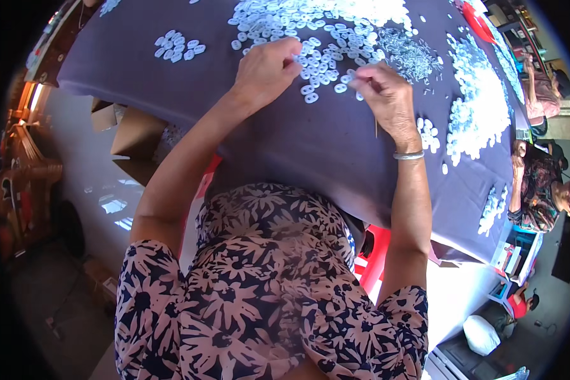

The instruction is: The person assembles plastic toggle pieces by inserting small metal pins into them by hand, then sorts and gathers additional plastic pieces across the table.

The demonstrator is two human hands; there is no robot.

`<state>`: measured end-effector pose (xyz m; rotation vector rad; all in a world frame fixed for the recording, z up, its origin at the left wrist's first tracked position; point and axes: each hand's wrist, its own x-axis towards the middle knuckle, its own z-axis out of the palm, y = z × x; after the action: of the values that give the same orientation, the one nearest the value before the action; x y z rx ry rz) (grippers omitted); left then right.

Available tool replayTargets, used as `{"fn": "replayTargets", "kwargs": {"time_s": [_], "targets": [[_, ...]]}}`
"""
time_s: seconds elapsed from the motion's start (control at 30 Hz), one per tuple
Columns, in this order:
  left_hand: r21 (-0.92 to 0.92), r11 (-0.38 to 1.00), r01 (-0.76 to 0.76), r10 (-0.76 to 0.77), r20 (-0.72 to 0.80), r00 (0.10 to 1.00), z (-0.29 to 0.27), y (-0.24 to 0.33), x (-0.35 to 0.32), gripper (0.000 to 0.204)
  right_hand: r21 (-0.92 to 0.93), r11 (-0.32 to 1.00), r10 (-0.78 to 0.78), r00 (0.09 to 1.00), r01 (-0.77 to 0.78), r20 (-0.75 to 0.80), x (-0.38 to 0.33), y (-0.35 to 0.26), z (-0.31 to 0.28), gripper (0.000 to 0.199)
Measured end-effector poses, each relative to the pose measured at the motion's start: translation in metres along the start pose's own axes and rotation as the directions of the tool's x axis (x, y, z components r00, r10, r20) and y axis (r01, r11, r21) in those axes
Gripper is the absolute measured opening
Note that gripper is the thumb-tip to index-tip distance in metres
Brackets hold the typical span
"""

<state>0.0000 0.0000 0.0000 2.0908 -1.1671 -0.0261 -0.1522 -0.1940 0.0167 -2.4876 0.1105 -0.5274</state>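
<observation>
The left hand (269, 69) rests over a table covered in dark purple-grey cloth (297, 136), its fingers curled in and the thumb drawn against them; whether anything is gripped inside it, I cannot tell. Just beside its fingertips lie loose small white oval pieces with holes (320, 69), which trail down from a broad heap of the same pieces (335, 9) at the far side. The right hand (389, 95), a pale rigid bangle (409, 155) on its wrist, stands to the right with thumb and fingers brought close together; the tips are blurred, so I cannot tell what they hold. A thin tan stick (376, 128) shows below its palm, and a few white pieces lie just under its fingertips. Beyond that hand, a scattered pile of thin silvery pins (415, 57) borders the heap. A small white cluster (427, 135) sits near the right wrist, a larger bright white heap (478, 95) spreads farther right, and another small group (179, 45) lies well apart at the left. Below the table's left edge stands an open brown cardboard box (139, 130).
</observation>
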Motion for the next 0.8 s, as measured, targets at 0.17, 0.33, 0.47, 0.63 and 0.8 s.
{"fn": "replayTargets", "kwargs": {"time_s": [0.17, 0.33, 0.47, 0.63, 0.8], "targets": [[-0.307, 0.951, -0.019, -0.025, -0.138, 0.99, 0.003, 0.017, -0.023, 0.019, 0.191, 0.966, 0.235, 0.896, -0.174, -0.376, -0.006, 0.027, -0.032, 0.008], [-0.648, 0.762, 0.001, -0.051, -0.058, 0.997, 0.024, 0.036, -0.029, 0.015, 0.171, 0.955, 0.277, 0.935, -0.243, -0.222, -0.012, 0.047, -0.041, 0.008], [-0.772, 0.636, -0.014, -0.094, -0.096, 0.991, 0.027, 0.039, -0.031, 0.013, 0.062, 0.993, 0.106, 0.989, -0.1, -0.104, -0.009, 0.037, -0.029, 0.015], [-0.822, 0.516, 0.241, -0.287, 0.1, 0.953, 0.007, 0.047, -0.032, 0.027, -0.091, 0.996, -0.013, 0.999, 0.009, -0.042, -0.005, 0.028, -0.022, 0.015], [-0.781, 0.613, 0.119, -0.191, -0.001, 0.982, 0.014, 0.042, -0.033, 0.031, -0.057, 0.997, 0.06, 0.998, -0.059, 0.029, -0.004, 0.022, -0.023, 0.013]]}}
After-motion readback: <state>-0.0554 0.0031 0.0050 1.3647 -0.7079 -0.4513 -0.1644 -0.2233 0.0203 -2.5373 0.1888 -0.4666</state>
